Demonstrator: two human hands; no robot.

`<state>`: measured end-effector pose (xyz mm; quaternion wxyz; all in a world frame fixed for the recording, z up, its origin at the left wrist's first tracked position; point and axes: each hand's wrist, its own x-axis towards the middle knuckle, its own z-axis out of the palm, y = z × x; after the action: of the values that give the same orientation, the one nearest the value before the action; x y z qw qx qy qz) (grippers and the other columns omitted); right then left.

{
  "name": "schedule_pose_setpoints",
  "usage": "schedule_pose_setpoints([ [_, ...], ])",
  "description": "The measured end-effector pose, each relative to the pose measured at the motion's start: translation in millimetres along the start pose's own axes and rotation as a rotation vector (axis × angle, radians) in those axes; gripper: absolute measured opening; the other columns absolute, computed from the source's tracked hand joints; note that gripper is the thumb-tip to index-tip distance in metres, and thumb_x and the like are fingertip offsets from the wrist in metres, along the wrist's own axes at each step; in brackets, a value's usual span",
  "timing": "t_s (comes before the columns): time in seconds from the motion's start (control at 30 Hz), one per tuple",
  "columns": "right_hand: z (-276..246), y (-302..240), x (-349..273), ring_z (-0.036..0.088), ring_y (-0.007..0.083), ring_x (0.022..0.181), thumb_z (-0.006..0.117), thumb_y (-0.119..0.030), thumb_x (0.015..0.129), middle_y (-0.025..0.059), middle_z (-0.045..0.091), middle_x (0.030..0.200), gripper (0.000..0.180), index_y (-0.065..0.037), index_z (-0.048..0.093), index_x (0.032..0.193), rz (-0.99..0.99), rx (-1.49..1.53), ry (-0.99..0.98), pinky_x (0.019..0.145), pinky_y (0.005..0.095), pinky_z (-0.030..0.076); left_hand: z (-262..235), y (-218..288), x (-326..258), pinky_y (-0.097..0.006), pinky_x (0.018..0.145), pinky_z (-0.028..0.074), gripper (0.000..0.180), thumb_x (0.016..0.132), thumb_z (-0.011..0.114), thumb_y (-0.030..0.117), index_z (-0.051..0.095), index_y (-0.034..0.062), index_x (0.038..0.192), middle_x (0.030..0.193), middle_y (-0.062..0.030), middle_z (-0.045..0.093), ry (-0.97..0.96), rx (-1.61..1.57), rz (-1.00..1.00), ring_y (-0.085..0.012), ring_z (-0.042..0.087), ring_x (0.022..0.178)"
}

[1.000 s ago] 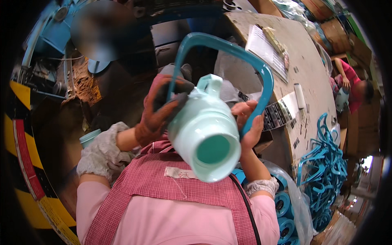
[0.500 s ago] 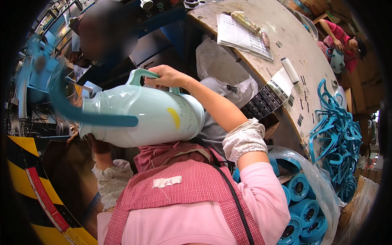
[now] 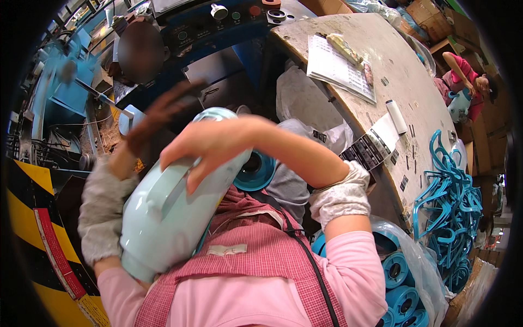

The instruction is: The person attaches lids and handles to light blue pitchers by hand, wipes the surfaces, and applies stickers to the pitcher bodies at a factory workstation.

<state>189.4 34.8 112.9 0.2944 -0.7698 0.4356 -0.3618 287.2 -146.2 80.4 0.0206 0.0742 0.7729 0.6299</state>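
A glossy pale mint-green jug [image 3: 169, 215] lies tilted across my lap, one end against my left forearm and the other pointing up and away. My right hand [image 3: 210, 144] is closed over the upper part of it, fingers and thumb on either side of the jug's handle [image 3: 158, 191]. Past the jug's far side, my left hand [image 3: 163, 111] in a dark brown glove is raised with its fingers stretched out, smeared by motion and holding nothing visible. Beside the jug, by my lap, sits a teal round part [image 3: 255, 170] with a dark centre.
A worn table [image 3: 348, 35] on the right carries papers [image 3: 338, 68], a label roll and a label sheet [image 3: 370, 147]. Teal handles [image 3: 447, 201] hang off its edge. Teal round parts [image 3: 400, 270] fill a clear bag. Machinery [image 3: 68, 103] stands left. A person [image 3: 463, 76] holds another jug.
The jug has swung round and down toward my body. My left hand has left its mouth end and risen. The teal curved piece across the jug is out of sight.
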Motion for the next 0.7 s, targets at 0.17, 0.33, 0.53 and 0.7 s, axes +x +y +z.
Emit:
schedule_pose_setpoints([
  [0.17, -12, 159, -132, 0.060, 0.0181, 0.090, 0.060, -0.020, 0.082, 0.0078, 0.063, 0.099, 0.030, -0.002, 0.059, 0.107, 0.565, -0.045, 0.768, 0.081, 0.0286, 0.048, 53, -62, 26, -0.033, 0.104, 0.028, 0.054, 0.088, 0.052, 0.042, 0.048, 0.0053, 0.127, 0.130, -0.0099, 0.045, -0.138, -0.016, 0.026, -0.0193, 0.039, 0.122],
  [0.33, 112, 242, -208, 0.054, 0.0250, 0.107, 0.077, -0.038, 0.065, 0.0144, 0.058, 0.114, 0.074, -0.001, 0.050, 0.123, 0.948, 0.392, -0.069, 0.093, 0.0336, 0.041, 43, -83, 49, -0.030, 0.095, 0.038, 0.044, 0.091, 0.051, 0.034, 0.051, 0.0040, 0.122, 0.118, -0.0087, 0.051, -0.074, -0.204, -0.087, -0.0175, 0.049, 0.107],
  [0.53, 39, 124, -171, 0.052, 0.0126, 0.064, 0.068, -0.052, 0.070, 0.0042, 0.059, 0.076, 0.054, -0.004, 0.065, 0.095, 1.185, 0.268, 0.382, 0.053, 0.0265, 0.041, 39, -152, 84, -0.031, 0.076, 0.045, 0.032, 0.091, 0.051, 0.034, 0.062, 0.0038, 0.097, 0.090, -0.0080, 0.057, 0.044, 0.148, -0.218, -0.0173, 0.054, 0.083],
  [0.7, -25, 90, -261, 0.050, 0.0113, 0.087, 0.068, -0.049, 0.076, 0.0033, 0.056, 0.096, 0.061, -0.002, 0.051, 0.112, 0.839, 0.262, 1.287, 0.078, 0.0266, 0.042, -67, -58, 103, -0.023, 0.065, 0.047, 0.028, 0.088, 0.056, 0.029, 0.064, 0.0042, 0.098, 0.088, -0.0057, 0.064, 0.555, 0.376, -0.044, -0.0131, 0.058, 0.072],
])
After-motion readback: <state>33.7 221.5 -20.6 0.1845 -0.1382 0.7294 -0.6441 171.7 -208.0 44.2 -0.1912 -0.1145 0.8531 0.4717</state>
